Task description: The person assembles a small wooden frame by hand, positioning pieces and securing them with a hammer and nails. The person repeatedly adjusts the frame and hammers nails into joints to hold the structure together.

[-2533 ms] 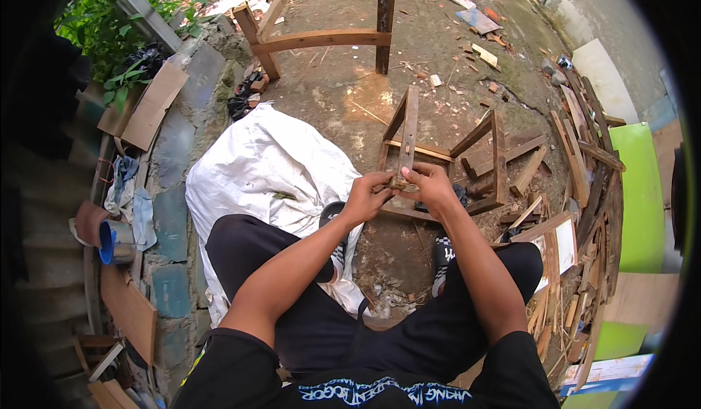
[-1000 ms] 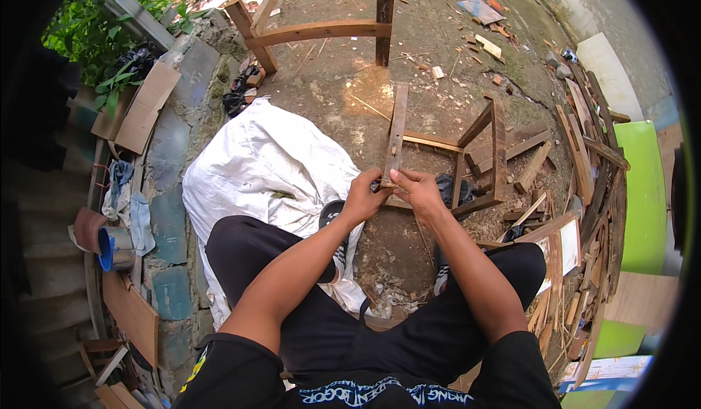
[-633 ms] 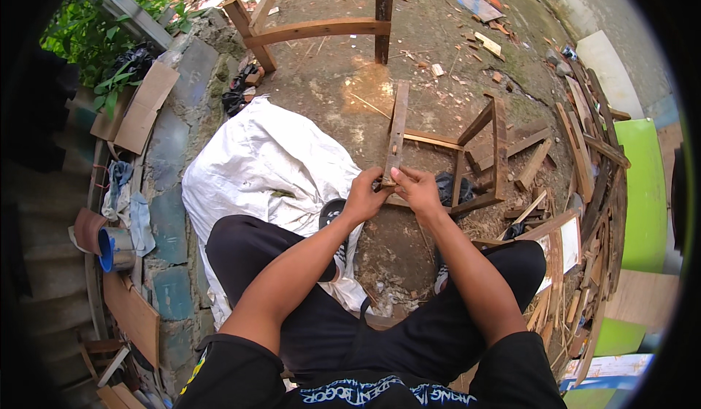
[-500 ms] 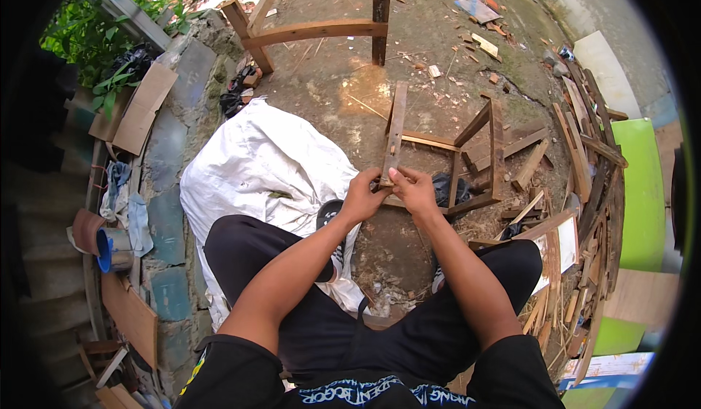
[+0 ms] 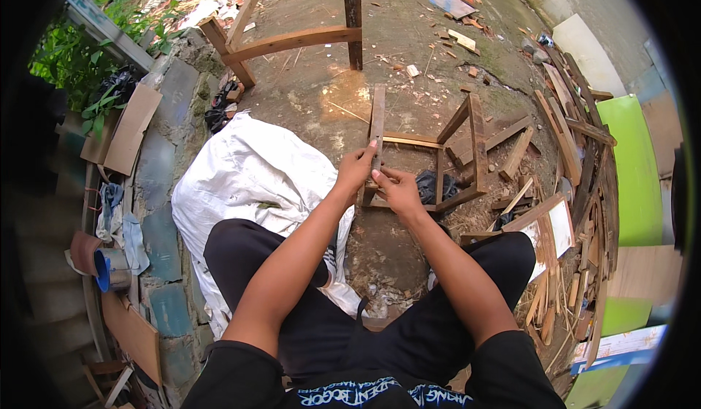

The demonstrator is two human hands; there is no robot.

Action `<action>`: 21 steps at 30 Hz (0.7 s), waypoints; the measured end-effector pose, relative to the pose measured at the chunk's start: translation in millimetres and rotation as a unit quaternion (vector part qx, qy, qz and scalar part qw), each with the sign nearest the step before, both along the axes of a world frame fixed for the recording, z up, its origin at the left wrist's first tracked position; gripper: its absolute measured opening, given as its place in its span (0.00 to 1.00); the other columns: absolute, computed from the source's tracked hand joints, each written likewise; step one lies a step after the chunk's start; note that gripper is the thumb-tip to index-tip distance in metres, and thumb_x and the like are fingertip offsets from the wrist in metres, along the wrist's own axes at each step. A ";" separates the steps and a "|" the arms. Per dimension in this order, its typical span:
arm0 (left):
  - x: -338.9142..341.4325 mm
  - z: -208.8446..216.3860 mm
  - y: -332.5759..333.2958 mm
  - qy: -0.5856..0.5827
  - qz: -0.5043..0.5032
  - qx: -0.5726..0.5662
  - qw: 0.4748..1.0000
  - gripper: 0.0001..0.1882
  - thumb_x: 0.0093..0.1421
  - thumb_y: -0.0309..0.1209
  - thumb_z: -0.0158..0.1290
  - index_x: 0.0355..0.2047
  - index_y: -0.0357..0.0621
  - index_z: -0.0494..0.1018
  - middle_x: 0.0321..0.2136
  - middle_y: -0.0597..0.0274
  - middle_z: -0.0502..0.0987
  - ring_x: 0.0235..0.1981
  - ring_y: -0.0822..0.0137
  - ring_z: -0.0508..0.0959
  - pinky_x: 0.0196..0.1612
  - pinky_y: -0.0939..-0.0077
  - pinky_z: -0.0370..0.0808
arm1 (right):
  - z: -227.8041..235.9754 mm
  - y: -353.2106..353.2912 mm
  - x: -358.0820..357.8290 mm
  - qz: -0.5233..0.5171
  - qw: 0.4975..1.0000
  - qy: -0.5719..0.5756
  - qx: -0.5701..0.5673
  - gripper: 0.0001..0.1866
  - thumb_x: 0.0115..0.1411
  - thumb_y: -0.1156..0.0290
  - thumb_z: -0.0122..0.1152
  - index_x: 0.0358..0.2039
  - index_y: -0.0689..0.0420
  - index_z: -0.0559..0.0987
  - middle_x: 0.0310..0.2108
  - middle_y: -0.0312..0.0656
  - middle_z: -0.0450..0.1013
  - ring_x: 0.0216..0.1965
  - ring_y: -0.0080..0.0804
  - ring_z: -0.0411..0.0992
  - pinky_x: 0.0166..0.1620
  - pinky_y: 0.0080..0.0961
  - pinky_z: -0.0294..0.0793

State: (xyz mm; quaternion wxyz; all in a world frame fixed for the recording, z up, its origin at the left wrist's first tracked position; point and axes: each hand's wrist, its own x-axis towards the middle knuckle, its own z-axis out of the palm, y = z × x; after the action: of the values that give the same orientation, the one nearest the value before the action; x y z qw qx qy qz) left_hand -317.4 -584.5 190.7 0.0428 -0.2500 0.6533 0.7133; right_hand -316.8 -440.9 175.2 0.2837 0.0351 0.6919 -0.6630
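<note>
"Where is the wooden bar [image 5: 377, 114]?"
"Just ahead, right of the white sack [image 5: 248, 157], my left grip [image 5: 355, 168] and right grip [image 5: 399, 190] clamped near its end; even thumb pressure should steady it."

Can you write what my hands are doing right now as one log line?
left hand: holding wooden bar | right hand: holding same bar, closer to the body | nearby: white sheet, wooden frame

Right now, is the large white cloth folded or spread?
Spread, though rumpled: the large white cloth sprawls wide across the ground, with loose creases.
</note>
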 end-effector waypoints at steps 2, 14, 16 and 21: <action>-14.3 -0.8 -1.7 -0.037 -0.019 0.034 0.999 0.27 0.72 0.50 0.52 0.40 0.32 0.81 0.32 0.57 0.82 0.32 0.68 0.80 0.40 0.73 0.76 | -2.1 -2.8 0.6 0.003 1.000 0.028 0.011 0.21 0.69 0.63 0.66 0.56 0.63 0.81 0.43 0.40 0.80 0.41 0.24 0.76 0.44 0.28 0.80; -22.5 -26.7 19.2 0.029 0.071 0.129 0.989 0.20 0.73 0.42 0.53 0.36 0.32 0.76 0.28 0.55 0.79 0.22 0.67 0.77 0.25 0.70 0.78 | 79.8 66.0 -20.4 -0.028 0.983 0.159 0.086 0.21 0.71 0.57 0.61 0.44 0.66 0.85 0.30 0.42 0.82 0.32 0.24 0.78 0.38 0.25 0.77; -20.3 -27.2 12.2 0.035 0.055 0.119 0.991 0.20 0.74 0.42 0.52 0.36 0.33 0.75 0.28 0.56 0.78 0.22 0.67 0.78 0.25 0.69 0.79 | 129.6 98.9 -35.2 -0.103 0.966 0.222 0.081 0.20 0.72 0.57 0.59 0.41 0.65 0.85 0.26 0.37 0.79 0.30 0.21 0.77 0.36 0.23 0.77; -15.5 -21.0 9.4 0.051 0.032 0.088 0.994 0.20 0.74 0.42 0.52 0.36 0.33 0.74 0.28 0.57 0.78 0.23 0.68 0.78 0.27 0.70 0.80 | 165.2 204.2 -102.8 -0.165 0.948 0.231 0.147 0.21 0.73 0.56 0.57 0.41 0.63 0.86 0.25 0.35 0.77 0.28 0.21 0.76 0.33 0.21 0.77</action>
State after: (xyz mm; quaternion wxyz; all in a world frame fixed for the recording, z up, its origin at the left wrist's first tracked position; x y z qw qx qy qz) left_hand -332.9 -575.1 169.7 0.0083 -0.2290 0.5810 0.7810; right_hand -419.6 -236.7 340.4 -0.0054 0.0365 0.8128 -0.5814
